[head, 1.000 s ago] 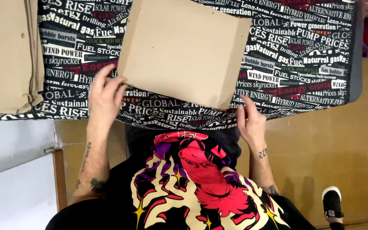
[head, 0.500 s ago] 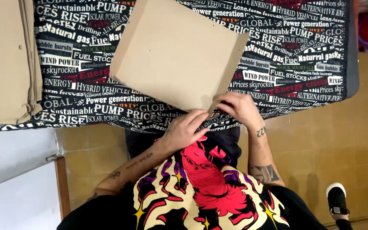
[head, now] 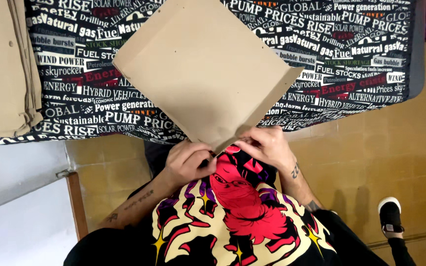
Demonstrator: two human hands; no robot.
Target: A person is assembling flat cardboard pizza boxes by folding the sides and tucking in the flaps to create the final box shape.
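A flat brown paper sheet, shaped like a large envelope or bag [head: 208,74], lies turned at an angle on a black cloth printed with white and red lettering [head: 361,64]. Its near corner hangs over the table's front edge. My left hand [head: 186,162] and my right hand [head: 267,145] both pinch that near corner, fingers curled on the paper, close to my chest. My shirt [head: 232,221] with a red and yellow print fills the bottom of the view.
A stack of the same brown paper sheets [head: 3,69] lies at the left on the cloth. A tan tiled floor [head: 410,162] lies to the right, with my black-and-white shoe [head: 390,216] on it. A white board with a wooden edge [head: 20,226] stands at bottom left.
My left hand moved from the sheet's left edge to its near corner, joining my right hand. The sheet turned and slid toward me, its corner now past the table edge.
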